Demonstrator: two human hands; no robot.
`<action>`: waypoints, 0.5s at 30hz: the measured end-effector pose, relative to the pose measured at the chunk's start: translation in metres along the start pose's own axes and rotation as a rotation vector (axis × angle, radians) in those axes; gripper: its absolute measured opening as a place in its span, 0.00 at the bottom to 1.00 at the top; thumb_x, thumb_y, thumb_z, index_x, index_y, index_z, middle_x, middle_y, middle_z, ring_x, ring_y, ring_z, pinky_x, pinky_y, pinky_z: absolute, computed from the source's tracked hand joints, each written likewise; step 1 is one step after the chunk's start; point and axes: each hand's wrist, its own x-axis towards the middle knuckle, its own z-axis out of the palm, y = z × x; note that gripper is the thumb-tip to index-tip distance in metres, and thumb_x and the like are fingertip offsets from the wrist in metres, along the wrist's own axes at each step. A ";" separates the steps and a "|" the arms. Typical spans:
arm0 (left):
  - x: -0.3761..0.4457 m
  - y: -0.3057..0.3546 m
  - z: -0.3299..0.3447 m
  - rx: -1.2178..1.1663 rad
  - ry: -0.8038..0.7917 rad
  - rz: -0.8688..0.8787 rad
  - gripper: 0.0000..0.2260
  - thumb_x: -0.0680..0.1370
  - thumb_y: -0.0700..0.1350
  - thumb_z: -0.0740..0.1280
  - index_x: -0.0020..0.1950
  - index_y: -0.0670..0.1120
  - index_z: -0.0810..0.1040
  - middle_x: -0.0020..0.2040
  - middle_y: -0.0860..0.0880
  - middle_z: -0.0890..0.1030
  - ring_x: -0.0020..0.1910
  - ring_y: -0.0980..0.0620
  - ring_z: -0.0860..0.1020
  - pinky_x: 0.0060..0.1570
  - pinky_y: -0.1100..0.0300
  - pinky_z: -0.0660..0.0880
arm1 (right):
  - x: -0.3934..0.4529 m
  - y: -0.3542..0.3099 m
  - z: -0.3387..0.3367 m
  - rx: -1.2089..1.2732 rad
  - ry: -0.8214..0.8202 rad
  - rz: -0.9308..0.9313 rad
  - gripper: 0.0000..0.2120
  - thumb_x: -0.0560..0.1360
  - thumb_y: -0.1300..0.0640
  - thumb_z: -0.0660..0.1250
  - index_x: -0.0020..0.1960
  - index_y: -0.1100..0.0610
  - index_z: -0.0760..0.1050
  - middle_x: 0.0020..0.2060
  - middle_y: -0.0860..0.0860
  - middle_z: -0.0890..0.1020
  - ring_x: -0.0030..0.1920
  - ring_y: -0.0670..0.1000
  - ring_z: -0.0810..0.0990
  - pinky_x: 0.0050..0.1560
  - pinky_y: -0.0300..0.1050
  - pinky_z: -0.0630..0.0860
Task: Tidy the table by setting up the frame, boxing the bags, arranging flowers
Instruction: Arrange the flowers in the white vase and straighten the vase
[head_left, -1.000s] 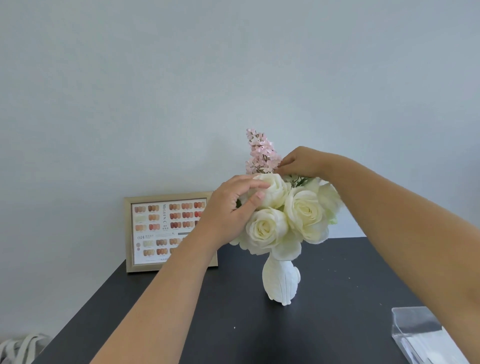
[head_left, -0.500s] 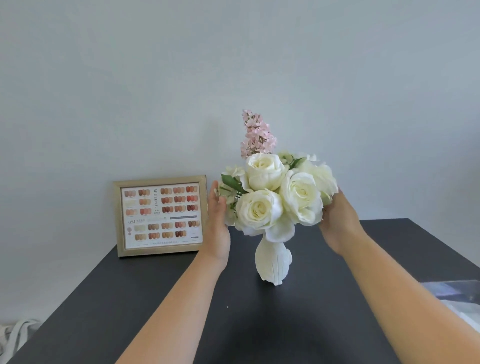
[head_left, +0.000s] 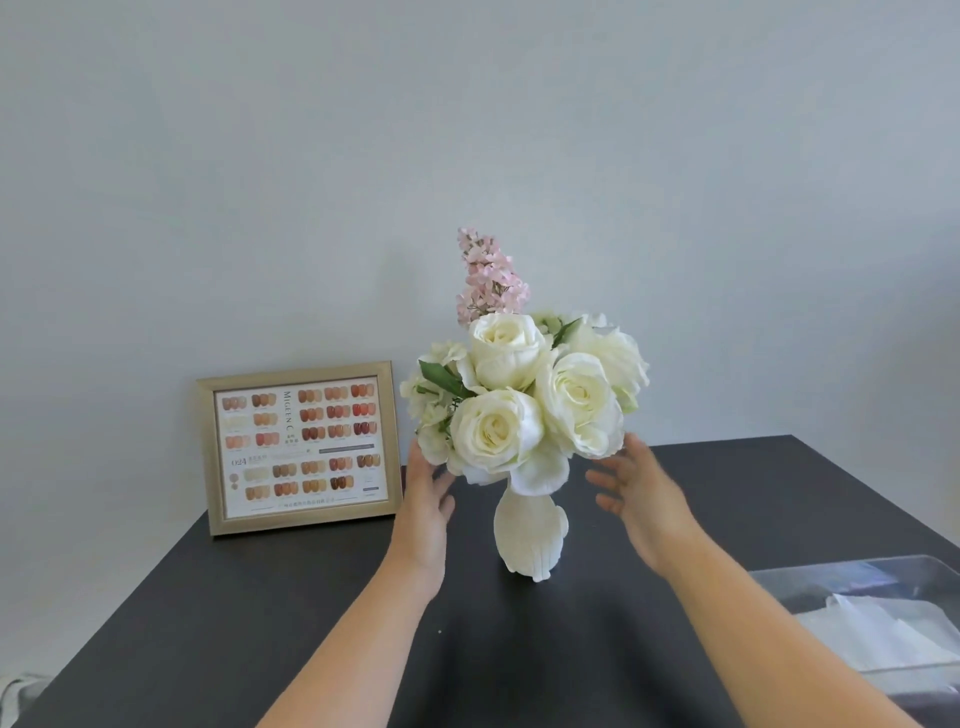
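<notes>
At the near right edge of the dark matte table (head_left: 260, 613) stands a clear plastic box (head_left: 883, 582) with white bags (head_left: 878, 631) inside it. Further in, the left hand (head_left: 428, 499) and the right hand (head_left: 636, 493) are both spread with loose fingers and grasp nothing, one on each side of the white ribbed ceramic vase (head_left: 530, 535), just under the bouquet of white roses (head_left: 524, 400) with a pink flower sprig (head_left: 488, 278) that stands in it. Behind, to the left, the gold-coloured picture frame with a nail colour chart (head_left: 298, 447) stands upright against the pale grey wall (head_left: 467, 130).
</notes>
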 end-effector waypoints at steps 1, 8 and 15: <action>-0.003 -0.012 0.002 0.014 -0.011 -0.071 0.31 0.72 0.73 0.59 0.74 0.66 0.65 0.72 0.58 0.72 0.71 0.53 0.70 0.72 0.48 0.61 | -0.002 0.011 0.000 -0.081 -0.056 0.032 0.18 0.80 0.41 0.54 0.66 0.42 0.72 0.56 0.47 0.83 0.57 0.50 0.80 0.62 0.54 0.73; -0.017 -0.074 0.001 0.336 -0.215 -0.189 0.25 0.81 0.47 0.66 0.76 0.60 0.63 0.70 0.63 0.73 0.62 0.66 0.76 0.56 0.71 0.72 | -0.015 0.061 0.001 -0.426 -0.294 0.103 0.21 0.75 0.48 0.68 0.66 0.42 0.70 0.55 0.41 0.82 0.57 0.42 0.79 0.62 0.45 0.71; -0.009 -0.075 -0.001 0.421 -0.173 -0.143 0.25 0.80 0.46 0.68 0.74 0.60 0.65 0.67 0.63 0.75 0.58 0.64 0.79 0.47 0.77 0.72 | -0.005 0.074 0.007 -0.544 -0.258 0.025 0.23 0.74 0.50 0.68 0.66 0.37 0.67 0.54 0.38 0.80 0.51 0.39 0.81 0.51 0.36 0.73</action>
